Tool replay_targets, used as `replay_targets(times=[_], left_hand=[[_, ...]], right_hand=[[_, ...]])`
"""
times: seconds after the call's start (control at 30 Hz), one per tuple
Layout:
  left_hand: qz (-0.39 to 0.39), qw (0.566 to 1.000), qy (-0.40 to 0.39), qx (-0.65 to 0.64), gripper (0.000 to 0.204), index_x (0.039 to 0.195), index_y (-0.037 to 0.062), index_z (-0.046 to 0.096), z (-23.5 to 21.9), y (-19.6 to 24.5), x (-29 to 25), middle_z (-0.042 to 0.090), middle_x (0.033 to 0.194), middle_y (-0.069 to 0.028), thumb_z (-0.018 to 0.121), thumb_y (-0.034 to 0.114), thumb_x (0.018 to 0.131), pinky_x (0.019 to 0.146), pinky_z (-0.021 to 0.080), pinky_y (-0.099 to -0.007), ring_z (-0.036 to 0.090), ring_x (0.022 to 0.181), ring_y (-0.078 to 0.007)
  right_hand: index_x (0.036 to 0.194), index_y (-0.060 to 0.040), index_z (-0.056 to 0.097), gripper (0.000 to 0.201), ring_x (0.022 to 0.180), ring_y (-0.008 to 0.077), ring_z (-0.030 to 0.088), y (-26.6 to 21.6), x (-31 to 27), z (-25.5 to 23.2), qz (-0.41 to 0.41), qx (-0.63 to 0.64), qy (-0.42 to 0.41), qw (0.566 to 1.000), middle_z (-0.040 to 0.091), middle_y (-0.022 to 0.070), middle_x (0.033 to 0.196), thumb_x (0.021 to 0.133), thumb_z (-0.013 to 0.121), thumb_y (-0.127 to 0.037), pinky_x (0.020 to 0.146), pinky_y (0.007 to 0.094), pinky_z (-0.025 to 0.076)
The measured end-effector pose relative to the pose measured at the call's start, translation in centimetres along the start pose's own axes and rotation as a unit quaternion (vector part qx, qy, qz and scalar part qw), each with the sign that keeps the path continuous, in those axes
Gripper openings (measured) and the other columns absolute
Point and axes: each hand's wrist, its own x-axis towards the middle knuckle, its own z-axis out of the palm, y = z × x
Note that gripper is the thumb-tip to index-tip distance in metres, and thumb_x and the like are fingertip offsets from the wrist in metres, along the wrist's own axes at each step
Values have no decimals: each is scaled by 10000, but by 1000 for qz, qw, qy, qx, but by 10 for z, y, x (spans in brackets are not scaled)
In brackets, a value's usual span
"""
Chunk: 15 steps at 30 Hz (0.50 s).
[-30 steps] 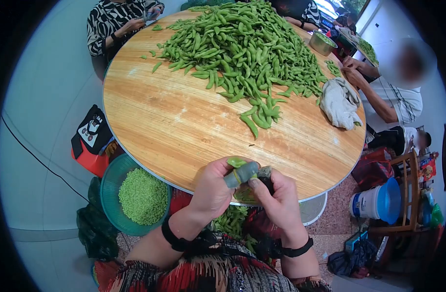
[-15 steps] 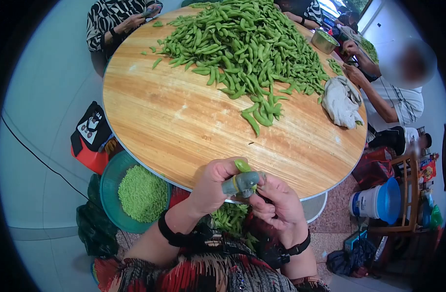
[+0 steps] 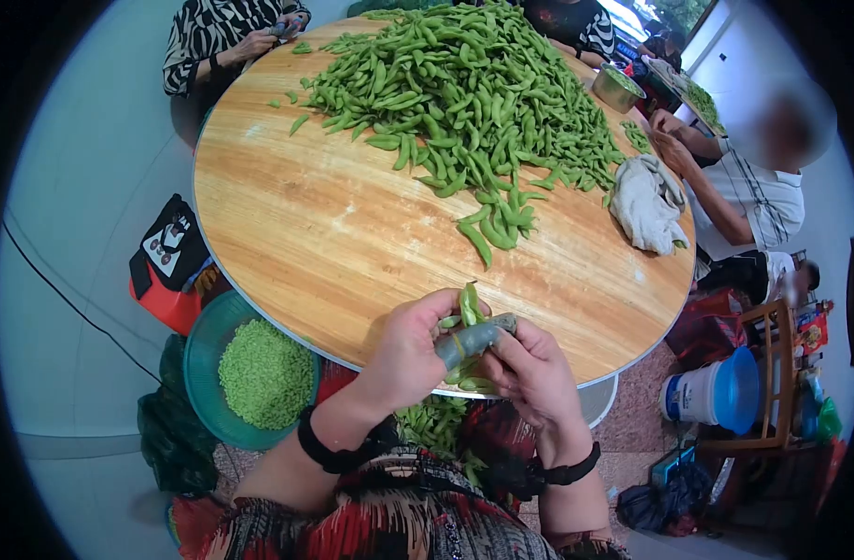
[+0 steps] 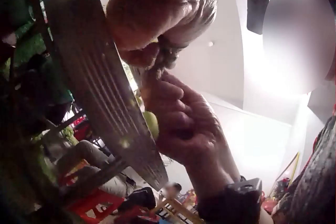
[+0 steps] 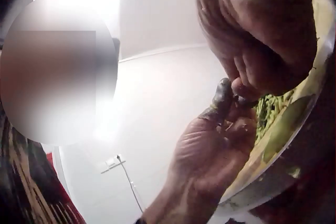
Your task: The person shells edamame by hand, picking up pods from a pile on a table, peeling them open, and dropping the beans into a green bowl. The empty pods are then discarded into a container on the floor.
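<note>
In the head view my left hand [image 3: 403, 359] is curled at the near table edge, holding a green pod [image 3: 469, 303] that sticks up from its fingers. A grey-green cover with a yellow band [image 3: 459, 345] wraps its thumb. My right hand [image 3: 543, 378] meets the covered thumb's tip with bent fingers; whether something lies between them is hidden. More pods [image 3: 473, 383] show below the hands at the edge. Both hands also meet in the left wrist view and the right wrist view, where the covered thumb [image 5: 222, 98] touches the other hand's fingers.
A large heap of green pods [image 3: 473, 93] covers the far part of the round wooden table [image 3: 277, 215]. A grey cloth [image 3: 646, 205] and metal bowl [image 3: 619, 89] lie right. Shelled beans fill a green basket [image 3: 198, 373] at lower left. Other people sit around the table.
The pod in my left hand stands higher and more upright above the fingers. My right hand's fingers shifted around the covered thumb's tip, dropping lower and then coming back up.
</note>
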Motion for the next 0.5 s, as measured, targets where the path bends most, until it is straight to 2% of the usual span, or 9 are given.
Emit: replay_targets(times=[0.1,0.17,0.2,0.27,0.3,0.37,0.4,0.47,0.5], left_hand=[[0,997,-49,54,243,1066,-2,546,-10,-4,7,588,925,-27,571,-12,824,670,444,-197,534,744,-68],[-42,997,-58,16,229,1082,-6,548,-16,-4,9,595,892,-21,524,7,855,583,397,-178,499,692,-50],[-39,998,-56,15,229,1082,-6,548,-20,-5,10,595,892,-21,524,7,855,583,397,-178,499,692,-50],[-126,984,-66,-110,223,1090,-3,553,-29,-6,13,579,822,-1,495,41,879,529,337,-174,447,637,-36],[-123,984,-68,-113,223,1090,-3,553,-33,-4,14,579,822,-1,495,41,879,529,337,-174,447,637,-36],[-63,995,60,-54,233,1097,-14,551,-41,-1,14,540,769,16,502,81,890,506,309,-165,418,610,-38],[-60,995,60,-59,233,1097,-14,551,-45,2,15,540,769,16,502,81,890,506,309,-165,418,610,-38],[-69,980,122,-144,246,1101,-36,545,-52,5,14,517,756,22,492,47,876,490,283,-149,420,608,-42],[-47,984,74,-157,259,1104,-56,536,-55,3,12,525,790,17,488,40,868,477,270,-142,430,628,-46]], right_hand=[[737,-53,544,204,491,35,399,-2,4,-1,61,68,-29,995,502,-33,592,908,501,-155,433,215,321],[718,-37,528,220,483,31,400,3,9,4,-27,-112,30,993,513,-28,613,904,507,-152,430,214,320],[718,-37,528,220,483,31,400,3,11,4,-28,-115,28,993,513,-28,613,904,507,-152,430,214,320],[725,-11,534,220,503,34,426,1,12,3,-131,-319,80,935,521,-27,621,896,517,-149,456,215,343],[725,-11,534,220,503,34,426,-2,12,1,-132,-322,81,934,521,-27,621,896,517,-149,456,215,343],[763,10,564,199,533,45,461,-14,8,-9,-136,-278,-96,946,536,-16,613,886,529,-143,485,225,376],[817,10,597,195,526,96,494,-38,0,-12,-18,-299,-232,925,558,45,600,876,541,-168,501,261,406],[854,9,602,207,527,221,562,-40,20,-10,-186,-495,-187,828,592,148,642,854,558,-194,526,326,444],[875,11,587,223,567,279,577,-42,37,-4,-224,-530,-90,813,589,182,663,842,568,-208,544,363,455]])
